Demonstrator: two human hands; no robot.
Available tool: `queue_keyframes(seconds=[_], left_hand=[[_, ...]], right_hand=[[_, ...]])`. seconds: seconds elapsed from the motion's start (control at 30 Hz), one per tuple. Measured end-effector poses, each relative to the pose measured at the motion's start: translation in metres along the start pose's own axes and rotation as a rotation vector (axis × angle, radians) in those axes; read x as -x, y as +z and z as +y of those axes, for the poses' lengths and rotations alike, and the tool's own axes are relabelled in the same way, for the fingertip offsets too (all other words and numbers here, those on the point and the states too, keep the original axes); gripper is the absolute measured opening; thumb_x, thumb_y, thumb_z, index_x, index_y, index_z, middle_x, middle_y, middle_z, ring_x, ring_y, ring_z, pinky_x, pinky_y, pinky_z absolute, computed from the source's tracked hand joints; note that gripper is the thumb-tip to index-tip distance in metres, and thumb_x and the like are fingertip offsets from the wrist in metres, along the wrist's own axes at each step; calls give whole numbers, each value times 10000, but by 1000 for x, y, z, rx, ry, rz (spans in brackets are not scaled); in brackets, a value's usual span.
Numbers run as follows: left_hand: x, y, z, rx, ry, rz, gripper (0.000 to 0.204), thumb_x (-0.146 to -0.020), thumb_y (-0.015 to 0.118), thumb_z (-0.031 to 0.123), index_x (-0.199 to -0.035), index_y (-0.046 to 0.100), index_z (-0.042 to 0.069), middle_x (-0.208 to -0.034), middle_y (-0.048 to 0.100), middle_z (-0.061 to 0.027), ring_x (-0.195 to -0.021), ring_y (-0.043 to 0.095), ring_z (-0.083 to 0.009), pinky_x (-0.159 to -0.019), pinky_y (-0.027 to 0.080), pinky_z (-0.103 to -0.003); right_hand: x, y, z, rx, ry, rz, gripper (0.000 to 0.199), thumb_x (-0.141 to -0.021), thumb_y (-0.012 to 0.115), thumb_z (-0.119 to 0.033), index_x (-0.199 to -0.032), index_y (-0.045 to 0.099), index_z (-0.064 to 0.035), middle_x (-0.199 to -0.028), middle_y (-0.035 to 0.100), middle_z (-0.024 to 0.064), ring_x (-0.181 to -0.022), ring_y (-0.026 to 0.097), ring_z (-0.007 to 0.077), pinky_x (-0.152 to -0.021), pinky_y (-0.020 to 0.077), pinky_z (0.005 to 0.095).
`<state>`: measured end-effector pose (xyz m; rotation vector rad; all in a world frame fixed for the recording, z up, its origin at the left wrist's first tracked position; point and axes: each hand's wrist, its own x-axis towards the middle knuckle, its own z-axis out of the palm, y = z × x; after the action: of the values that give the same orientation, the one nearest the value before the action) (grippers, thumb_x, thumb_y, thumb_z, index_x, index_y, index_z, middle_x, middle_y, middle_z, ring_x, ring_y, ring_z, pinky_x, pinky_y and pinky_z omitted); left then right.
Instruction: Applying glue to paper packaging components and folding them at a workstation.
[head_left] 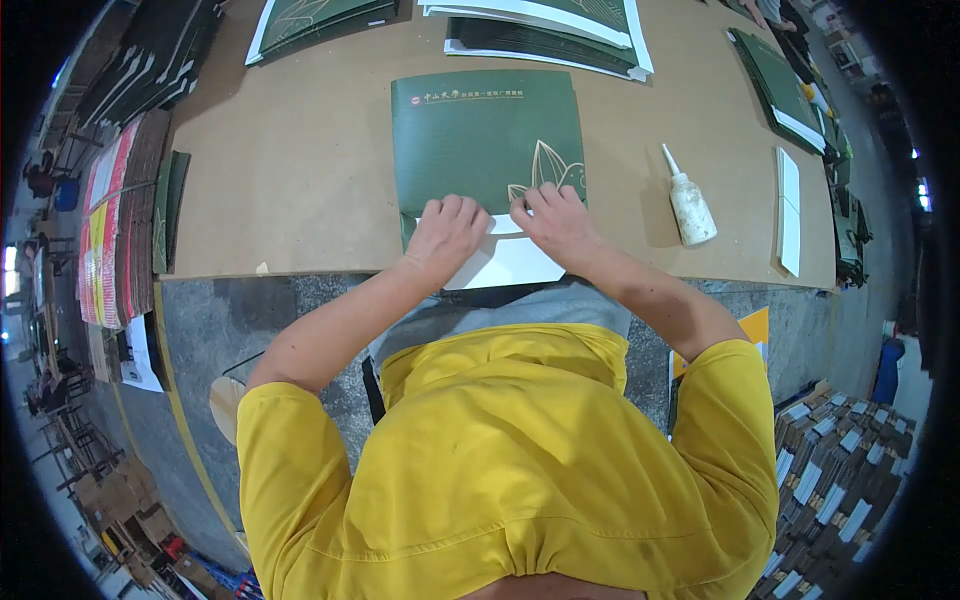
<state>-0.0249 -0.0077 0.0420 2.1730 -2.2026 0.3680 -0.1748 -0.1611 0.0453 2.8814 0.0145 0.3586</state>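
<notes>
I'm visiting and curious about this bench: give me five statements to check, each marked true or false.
1. The left hand and right hand both touch the green printed paper piece. True.
2. The squeeze bottle is left of both hands. False: it is to their right.
3. The person's shirt is yellow. True.
4. The right hand grasps the squeeze bottle. False: the bottle stands apart from both hands.
5. The table top is brown. True.
</notes>
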Motion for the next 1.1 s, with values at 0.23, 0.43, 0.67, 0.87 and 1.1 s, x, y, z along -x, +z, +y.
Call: queue_keyframes(seconds=[0.23,0.43,0.67,0.87,1.1], left_hand=[[41,-21,-9,259,17,-144,498,-797,587,186,-1234,493,-34,-1238,504,-175,-1109,472,-311,-956,406,-422],[94,-10,-18,419,-50,-120,603,-800,611,187,-1335,411,-4,-1421,371,-171,-1351,293,-315,-1112,240,-441],[95,26,-16,236,-53,161,542,-777,608,80,-1294,461,6,-1386,427,-149,-1314,376,-287,-1090,298,-433],[87,4,-21,538,-137,116,416,-799,618,93,-1210,554,66,-1305,520,-116,-1233,454,-300,-1043,356,-418],[76,2,-30,630,-226,25,250,-839,628,216,-1034,643,59,-1213,584,-106,-1163,495,-296,-987,392,-403]], right_hand=[[37,-18,11,-453,88,-195,415,-774,604,-213,-1128,528,-9,-1137,528,123,-1046,494,264,-873,404,411],[87,-19,13,-614,62,-220,657,-793,627,-277,-1338,398,12,-1445,329,167,-1365,263,320,-1127,190,469],[90,-4,8,-499,83,-97,582,-816,603,-217,-1326,421,-4,-1429,363,154,-1347,305,310,-1106,229,473],[84,-3,8,-590,188,-15,362,-849,575,-185,-1181,564,-41,-1313,509,87,-1254,420,273,-1020,319,437],[61,-9,-4,-655,540,21,186,-893,556,-179,-982,669,-60,-1102,632,44,-1086,542,236,-919,349,370]])
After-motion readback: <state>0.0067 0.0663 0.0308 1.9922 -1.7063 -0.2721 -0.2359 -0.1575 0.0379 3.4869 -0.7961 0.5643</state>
